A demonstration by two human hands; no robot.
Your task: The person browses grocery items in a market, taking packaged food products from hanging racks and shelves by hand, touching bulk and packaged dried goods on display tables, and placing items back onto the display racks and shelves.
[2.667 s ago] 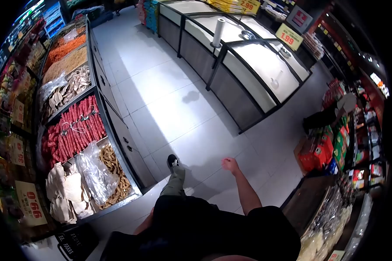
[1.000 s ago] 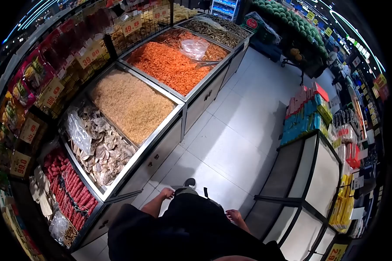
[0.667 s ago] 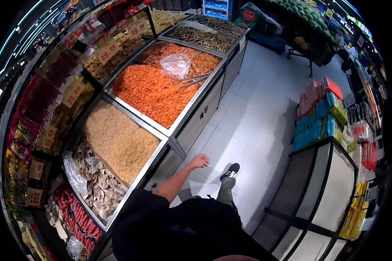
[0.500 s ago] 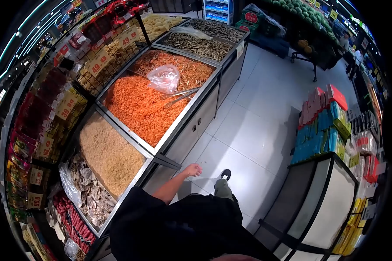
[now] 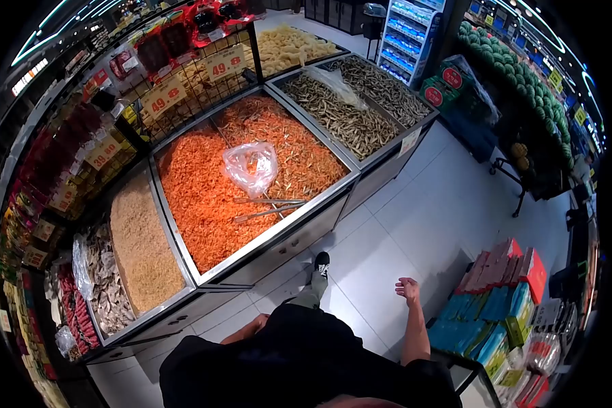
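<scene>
My right hand (image 5: 408,289) swings out over the floor tiles with its fingers loosely apart and nothing in them. It is nearest to the stacked blue packets (image 5: 486,313) on the right. My left hand (image 5: 257,324) hangs by my dark shirt, its fingers mostly hidden, beside the bin counter. In that counter lie orange dried shrimp (image 5: 204,194), with a clear plastic bag (image 5: 251,168) and metal tongs (image 5: 268,212) on top. A bin of fine tan dried food (image 5: 143,245) stands closer to my left side.
Small dried fish (image 5: 340,98) fill the far bins. Price signs (image 5: 163,97) hang on a wire rack at left. Watermelons (image 5: 523,81) are heaped at the far right, near a wheeled stand (image 5: 513,177). Pink packets (image 5: 489,265) are stacked right. White tiled floor (image 5: 367,238) runs between the displays.
I have stepped forward along the aisle and my view has turned. My right hand has come into view on the right. My left hand has swung back against my body.
</scene>
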